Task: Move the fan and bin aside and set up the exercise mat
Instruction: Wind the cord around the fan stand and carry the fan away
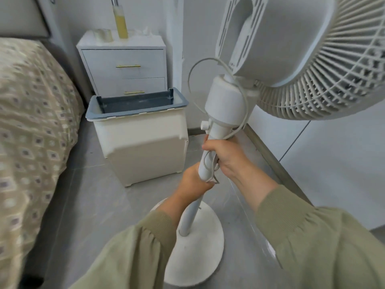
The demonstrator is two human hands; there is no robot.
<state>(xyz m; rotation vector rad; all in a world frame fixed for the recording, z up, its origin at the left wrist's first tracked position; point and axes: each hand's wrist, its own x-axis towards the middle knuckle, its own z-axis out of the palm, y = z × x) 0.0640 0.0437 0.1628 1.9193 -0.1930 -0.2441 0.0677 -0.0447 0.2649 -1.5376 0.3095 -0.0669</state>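
A white pedestal fan (227, 105) stands tilted in front of me, its grille head at the upper right and its round base (200, 255) on the grey floor. My right hand (225, 155) grips the fan's pole just under the neck, with the coiled cord held against it. My left hand (193, 180) grips the same pole a little lower. A cream bin (143, 147) with a blue-grey rim stands on the floor to the left of the fan, open at the top. No exercise mat is visible.
A bed with a patterned cover (31, 126) fills the left side. A white nightstand (123, 65) with two drawers stands behind the bin, a bottle on top. White wall and skirting (270, 155) run along the right. Grey floor lies between bed and fan.
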